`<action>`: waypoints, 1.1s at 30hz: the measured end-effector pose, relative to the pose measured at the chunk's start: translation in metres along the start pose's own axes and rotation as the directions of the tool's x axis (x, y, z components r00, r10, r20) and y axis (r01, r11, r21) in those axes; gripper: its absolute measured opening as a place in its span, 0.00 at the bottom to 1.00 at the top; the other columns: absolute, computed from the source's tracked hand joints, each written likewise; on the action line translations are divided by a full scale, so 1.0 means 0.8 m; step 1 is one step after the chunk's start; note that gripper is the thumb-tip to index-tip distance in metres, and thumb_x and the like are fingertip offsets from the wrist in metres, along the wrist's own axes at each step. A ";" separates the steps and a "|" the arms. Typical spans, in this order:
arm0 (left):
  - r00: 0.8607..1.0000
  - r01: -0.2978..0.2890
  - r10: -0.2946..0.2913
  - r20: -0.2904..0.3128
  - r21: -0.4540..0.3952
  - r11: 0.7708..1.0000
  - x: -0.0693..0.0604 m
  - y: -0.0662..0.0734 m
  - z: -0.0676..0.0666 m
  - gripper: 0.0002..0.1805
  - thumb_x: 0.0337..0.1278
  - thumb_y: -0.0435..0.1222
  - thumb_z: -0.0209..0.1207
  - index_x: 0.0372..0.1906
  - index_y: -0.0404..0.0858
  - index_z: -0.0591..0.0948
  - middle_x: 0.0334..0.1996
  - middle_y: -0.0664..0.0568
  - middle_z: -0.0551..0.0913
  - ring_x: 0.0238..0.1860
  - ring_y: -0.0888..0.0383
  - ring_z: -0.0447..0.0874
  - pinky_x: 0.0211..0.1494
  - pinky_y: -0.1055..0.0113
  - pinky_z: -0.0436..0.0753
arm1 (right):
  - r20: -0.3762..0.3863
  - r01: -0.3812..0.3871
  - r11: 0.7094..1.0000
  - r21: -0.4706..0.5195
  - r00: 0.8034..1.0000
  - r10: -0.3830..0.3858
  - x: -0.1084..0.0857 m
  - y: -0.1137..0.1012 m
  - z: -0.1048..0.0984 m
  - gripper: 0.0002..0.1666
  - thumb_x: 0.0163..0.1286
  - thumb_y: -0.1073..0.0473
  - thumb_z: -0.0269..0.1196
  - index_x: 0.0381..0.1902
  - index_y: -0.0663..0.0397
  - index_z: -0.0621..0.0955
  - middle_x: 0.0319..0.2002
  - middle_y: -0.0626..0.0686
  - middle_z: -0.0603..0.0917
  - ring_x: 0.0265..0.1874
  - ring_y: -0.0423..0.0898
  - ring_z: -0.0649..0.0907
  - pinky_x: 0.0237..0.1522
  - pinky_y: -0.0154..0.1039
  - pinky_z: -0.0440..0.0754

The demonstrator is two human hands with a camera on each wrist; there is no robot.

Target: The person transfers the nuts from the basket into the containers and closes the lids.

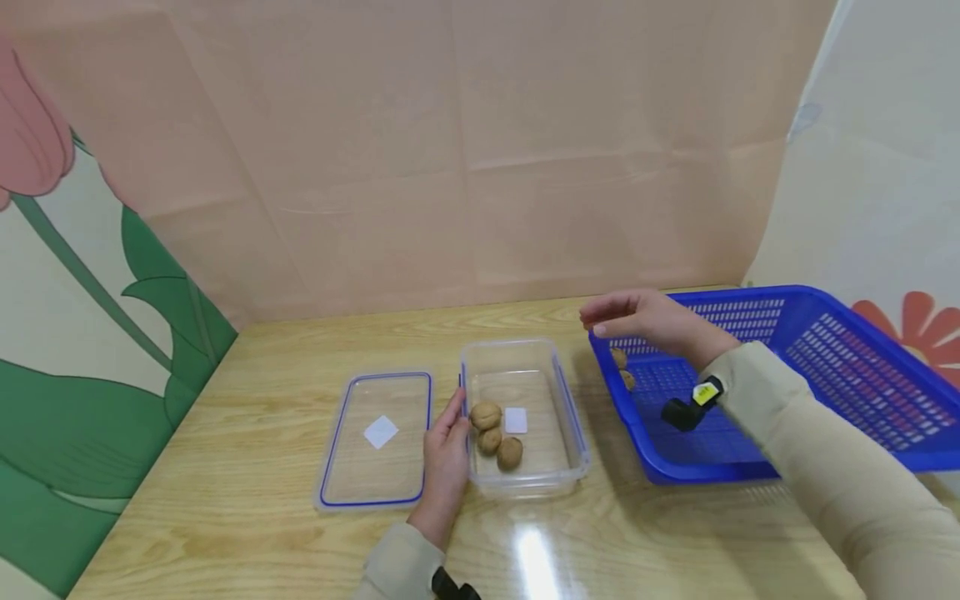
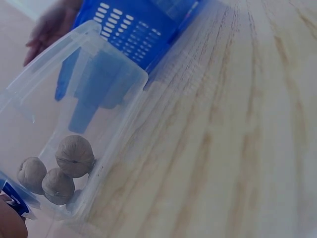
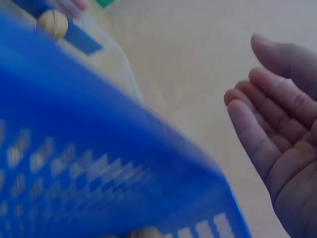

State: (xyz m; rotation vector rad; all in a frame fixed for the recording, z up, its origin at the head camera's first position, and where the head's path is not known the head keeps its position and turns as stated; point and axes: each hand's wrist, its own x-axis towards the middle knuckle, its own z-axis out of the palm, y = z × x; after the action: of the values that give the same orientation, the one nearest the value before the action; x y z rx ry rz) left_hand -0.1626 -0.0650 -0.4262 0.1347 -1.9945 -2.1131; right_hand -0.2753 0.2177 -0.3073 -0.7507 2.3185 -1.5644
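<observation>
My left hand (image 1: 446, 458) rests along the left side of a clear plastic box (image 1: 528, 477), its fingers extended against the wall. Three walnuts (image 2: 75, 156) lie in the box, gathered near that same side around a white square label (image 1: 515, 420). Over the left rim of a blue plastic basket (image 1: 637, 446) hovers my right hand (image 1: 648, 321). The right wrist view shows its palm, with loosely bent fingers (image 3: 247, 124) and nothing in them. Two walnuts (image 1: 627, 380) show inside the basket by its left wall; the right arm hides part of the basket.
A clear lid (image 1: 352, 450) with a blue seal and a white label lies flat left of the box. Everything stands on a wood-grain table (image 1: 247, 467). A pinkish sheet (image 1: 450, 167) hangs behind, and flower-patterned panels (image 1: 60, 333) stand at both sides.
</observation>
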 end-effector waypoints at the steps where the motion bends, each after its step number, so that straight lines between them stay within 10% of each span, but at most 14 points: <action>1: 1.000 -0.003 0.003 0.001 0.001 1.000 0.000 0.000 0.000 0.24 0.59 0.24 0.45 0.62 0.33 0.69 0.64 0.47 0.68 0.68 0.49 0.59 0.71 0.57 0.58 | -0.001 0.016 1.000 0.005 1.000 -0.016 -0.003 0.004 -0.005 0.21 0.61 0.65 0.62 0.51 0.70 0.76 0.41 0.44 0.85 0.45 0.38 0.82 0.48 0.27 0.78; 14: 1.000 -0.012 0.012 -0.002 -0.025 1.000 0.000 0.003 0.000 0.24 0.59 0.24 0.44 0.62 0.33 0.69 0.64 0.46 0.68 0.68 0.49 0.58 0.71 0.57 0.57 | 0.012 -0.125 0.985 -0.120 0.992 0.127 -0.019 0.066 -0.050 0.26 0.56 0.64 0.66 0.51 0.73 0.75 0.44 0.53 0.85 0.42 0.36 0.82 0.46 0.27 0.78; 22: 1.000 -0.004 0.004 0.011 -0.010 1.000 -0.002 0.003 0.000 0.25 0.58 0.24 0.44 0.62 0.32 0.68 0.65 0.45 0.67 0.68 0.48 0.58 0.71 0.56 0.57 | 0.181 -0.151 0.983 -0.109 0.969 0.169 -0.021 0.106 -0.050 0.28 0.54 0.66 0.66 0.50 0.78 0.74 0.43 0.54 0.85 0.42 0.40 0.83 0.46 0.31 0.81; 33: 1.000 0.005 -0.005 0.012 -0.026 1.000 -0.002 0.001 0.000 0.24 0.60 0.25 0.45 0.63 0.35 0.69 0.65 0.48 0.66 0.69 0.50 0.57 0.72 0.57 0.56 | 0.178 -0.181 0.968 -0.176 0.961 0.212 -0.018 0.122 -0.043 0.25 0.49 0.67 0.69 0.46 0.76 0.78 0.42 0.65 0.83 0.38 0.39 0.83 0.42 0.30 0.82</action>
State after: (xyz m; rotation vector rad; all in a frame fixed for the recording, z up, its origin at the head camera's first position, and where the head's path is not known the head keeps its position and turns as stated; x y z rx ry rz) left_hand -0.1610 -0.0648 -0.4256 0.1232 -1.9741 -2.1469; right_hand -0.3064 0.2816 -0.3841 -0.6524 2.3091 -1.1786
